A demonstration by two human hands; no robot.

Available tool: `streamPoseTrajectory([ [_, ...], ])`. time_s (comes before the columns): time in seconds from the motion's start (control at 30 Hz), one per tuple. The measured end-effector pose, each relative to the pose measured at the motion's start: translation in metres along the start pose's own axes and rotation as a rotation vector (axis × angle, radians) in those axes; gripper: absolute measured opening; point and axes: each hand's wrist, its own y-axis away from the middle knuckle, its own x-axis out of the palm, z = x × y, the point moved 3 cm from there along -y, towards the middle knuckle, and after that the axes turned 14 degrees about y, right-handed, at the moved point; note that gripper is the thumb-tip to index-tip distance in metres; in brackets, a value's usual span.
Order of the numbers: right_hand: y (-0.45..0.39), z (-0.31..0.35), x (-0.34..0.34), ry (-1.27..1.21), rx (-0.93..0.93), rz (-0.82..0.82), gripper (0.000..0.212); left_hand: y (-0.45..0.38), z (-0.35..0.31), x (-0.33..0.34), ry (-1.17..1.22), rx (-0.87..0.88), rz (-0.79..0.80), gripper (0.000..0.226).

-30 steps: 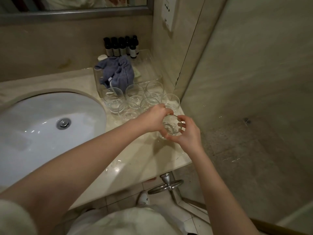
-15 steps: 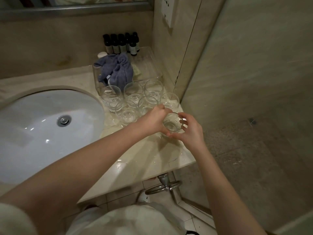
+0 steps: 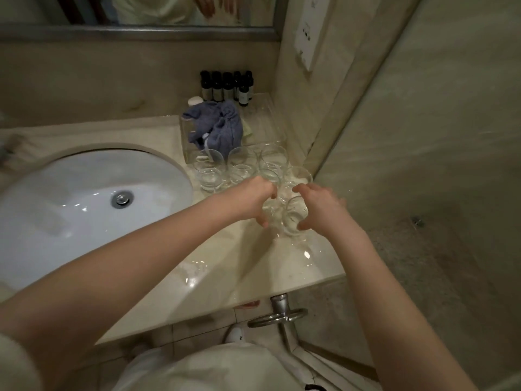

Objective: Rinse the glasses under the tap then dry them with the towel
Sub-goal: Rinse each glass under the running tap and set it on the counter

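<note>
Glasses (image 3: pixel 239 167) stand bunched on the counter (image 3: pixel 253 266) just right of the sink (image 3: pixel 84 198), in front of the blue towel (image 3: pixel 217 128) that lies heaped in a clear tray. Both my hands are down at the near end of the bunch: my left hand (image 3: pixel 253 198) curls its fingers round one glass (image 3: pixel 270 206), and my right hand (image 3: pixel 318 206) curls round the glass beside it (image 3: pixel 294 214), thumb at the near side. The two glasses look as if they touch each other, and others crowd close behind. I judge I am taking one in each hand to carry to the tap, which is out of view. To do it well I should lift straight up, so neither glass knocks its neighbours, and part my hands as they rise so the pair do not clink. The counter shines wet, so the glass may be slippery; I want a full wrap low on the bowl, not a fingertip pinch at the rim. Then swing left over the sink, one glass leading, and keep them apart under the water.
</note>
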Motion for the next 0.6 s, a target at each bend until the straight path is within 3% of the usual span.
streamPoseTrajectory([
  [0.23,-0.015,0.124,-0.053,0.072,-0.226,-0.059,0.082,0.081,0.08,-0.056,-0.018,-0.106,-0.046,0.072],
  [0.6,-0.004,0.425,-0.093,-0.004,-0.523,-0.103,0.073,0.314,0.301,-0.131,0.084,-0.403,-0.186,0.07],
])
